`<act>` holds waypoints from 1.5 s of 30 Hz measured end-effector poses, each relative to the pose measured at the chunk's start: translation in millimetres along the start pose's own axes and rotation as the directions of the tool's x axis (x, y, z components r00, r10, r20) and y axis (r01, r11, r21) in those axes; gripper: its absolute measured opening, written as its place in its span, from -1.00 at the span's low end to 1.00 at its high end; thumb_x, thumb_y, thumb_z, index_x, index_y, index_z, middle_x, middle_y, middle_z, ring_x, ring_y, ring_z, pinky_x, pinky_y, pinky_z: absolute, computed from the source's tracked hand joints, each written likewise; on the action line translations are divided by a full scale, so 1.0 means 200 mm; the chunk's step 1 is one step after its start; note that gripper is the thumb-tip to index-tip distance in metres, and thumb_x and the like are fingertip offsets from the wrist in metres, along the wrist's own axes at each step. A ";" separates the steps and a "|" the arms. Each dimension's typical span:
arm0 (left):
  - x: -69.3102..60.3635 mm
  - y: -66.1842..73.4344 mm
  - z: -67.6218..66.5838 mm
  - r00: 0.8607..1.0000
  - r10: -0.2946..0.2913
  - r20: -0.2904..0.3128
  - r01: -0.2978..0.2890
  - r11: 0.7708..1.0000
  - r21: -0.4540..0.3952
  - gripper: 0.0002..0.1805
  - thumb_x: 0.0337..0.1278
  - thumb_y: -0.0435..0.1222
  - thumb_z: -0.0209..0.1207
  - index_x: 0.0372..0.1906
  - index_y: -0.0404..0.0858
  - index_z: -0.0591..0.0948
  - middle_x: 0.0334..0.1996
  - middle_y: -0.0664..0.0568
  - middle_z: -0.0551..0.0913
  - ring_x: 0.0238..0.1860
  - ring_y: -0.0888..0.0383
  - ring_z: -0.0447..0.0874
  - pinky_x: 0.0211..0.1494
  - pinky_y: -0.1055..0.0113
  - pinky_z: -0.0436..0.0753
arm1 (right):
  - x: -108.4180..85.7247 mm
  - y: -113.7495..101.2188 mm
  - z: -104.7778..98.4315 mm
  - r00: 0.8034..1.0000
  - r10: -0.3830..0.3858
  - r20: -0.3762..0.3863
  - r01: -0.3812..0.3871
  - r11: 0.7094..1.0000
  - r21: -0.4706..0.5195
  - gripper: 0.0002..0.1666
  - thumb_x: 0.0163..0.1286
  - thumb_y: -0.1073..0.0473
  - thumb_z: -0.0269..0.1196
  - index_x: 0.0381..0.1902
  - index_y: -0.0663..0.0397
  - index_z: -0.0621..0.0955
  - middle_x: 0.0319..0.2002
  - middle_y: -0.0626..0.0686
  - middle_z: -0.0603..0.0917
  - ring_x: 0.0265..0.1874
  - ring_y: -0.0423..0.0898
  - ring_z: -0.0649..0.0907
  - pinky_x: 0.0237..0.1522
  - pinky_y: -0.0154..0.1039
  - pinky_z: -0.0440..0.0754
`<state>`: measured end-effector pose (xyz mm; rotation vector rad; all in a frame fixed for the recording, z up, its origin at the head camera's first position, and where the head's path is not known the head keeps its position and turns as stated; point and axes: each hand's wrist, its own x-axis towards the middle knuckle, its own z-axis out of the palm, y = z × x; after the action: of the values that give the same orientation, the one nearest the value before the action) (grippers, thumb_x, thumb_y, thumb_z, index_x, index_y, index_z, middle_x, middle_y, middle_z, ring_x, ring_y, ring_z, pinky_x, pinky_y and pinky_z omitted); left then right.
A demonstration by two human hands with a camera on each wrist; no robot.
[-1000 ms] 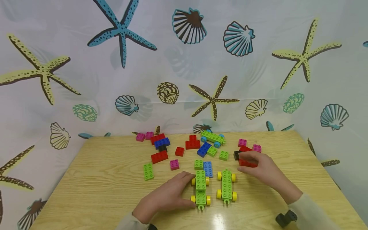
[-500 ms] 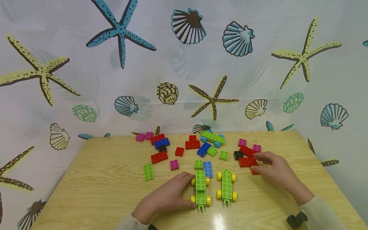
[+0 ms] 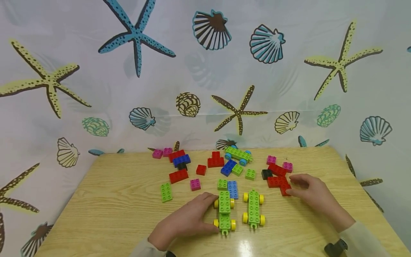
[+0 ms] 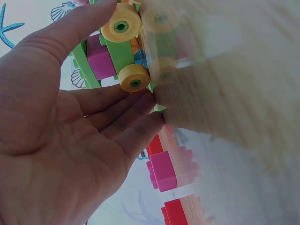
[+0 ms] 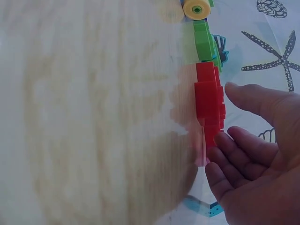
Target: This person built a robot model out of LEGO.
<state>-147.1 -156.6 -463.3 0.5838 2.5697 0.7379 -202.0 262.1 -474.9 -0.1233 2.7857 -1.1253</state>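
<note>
touching: left hand (image 3: 189,217), at the left side of the yellow-wheeled stacked car (image 3: 224,210)
left fingers: fairly straight, thumb and forefinger set wide apart by its wheels
stacked car: on the table (image 3: 112,214), a magenta block (image 4: 101,61) between green base and green top brick
plain car (image 3: 253,208): green with yellow wheels, just right of the stacked one
right hand (image 3: 313,194): beside the near red brick (image 3: 285,190), fingers loosely bent, a gap to the thumb; contact cannot be told
around there: two more red bricks (image 3: 277,182), black brick (image 3: 266,174)
</note>
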 end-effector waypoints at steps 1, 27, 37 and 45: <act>0.00 0.00 0.00 1.000 -0.001 0.000 0.001 1.000 -0.001 0.09 0.21 0.20 0.58 0.71 -0.15 0.40 0.64 0.01 0.48 0.64 -0.03 0.50 0.71 -0.14 0.52 | 0.00 0.00 0.00 1.000 0.001 0.001 -0.001 1.000 0.001 -0.23 0.49 -0.10 0.55 0.44 0.28 0.64 0.43 0.35 0.70 0.42 0.35 0.68 0.47 0.29 0.68; 0.00 0.00 0.01 1.000 -0.007 -0.002 0.007 1.000 0.005 0.09 0.20 0.18 0.59 0.71 -0.15 0.40 0.65 0.02 0.48 0.64 -0.02 0.50 0.72 -0.12 0.52 | 0.00 0.01 0.02 1.000 0.020 0.017 -0.019 0.996 -0.082 -0.37 0.43 -0.14 0.58 0.20 0.23 0.76 0.22 0.29 0.79 0.20 0.25 0.74 0.34 0.31 0.70; 0.00 0.00 0.01 1.000 -0.012 0.001 0.012 1.000 0.001 0.10 0.19 0.19 0.60 0.71 -0.15 0.41 0.65 0.02 0.48 0.63 -0.03 0.50 0.70 -0.13 0.53 | 0.00 -0.01 0.01 0.999 0.025 0.026 -0.022 0.994 -0.108 -0.36 0.39 -0.10 0.61 0.19 0.26 0.75 0.21 0.31 0.79 0.20 0.28 0.73 0.34 0.33 0.69; 0.00 0.00 0.01 1.000 -0.013 0.001 0.013 1.000 0.003 0.09 0.19 0.19 0.60 0.71 -0.14 0.41 0.64 0.02 0.49 0.63 -0.03 0.51 0.70 -0.13 0.53 | -0.02 -0.03 0.01 0.999 0.018 0.028 -0.014 0.990 -0.141 -0.37 0.38 -0.06 0.61 0.20 0.27 0.76 0.22 0.33 0.78 0.23 0.31 0.72 0.36 0.36 0.68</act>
<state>-145.8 -156.0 -463.8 0.5679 2.5720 0.7293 -198.7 257.4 -471.7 -0.1298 2.8332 -0.9152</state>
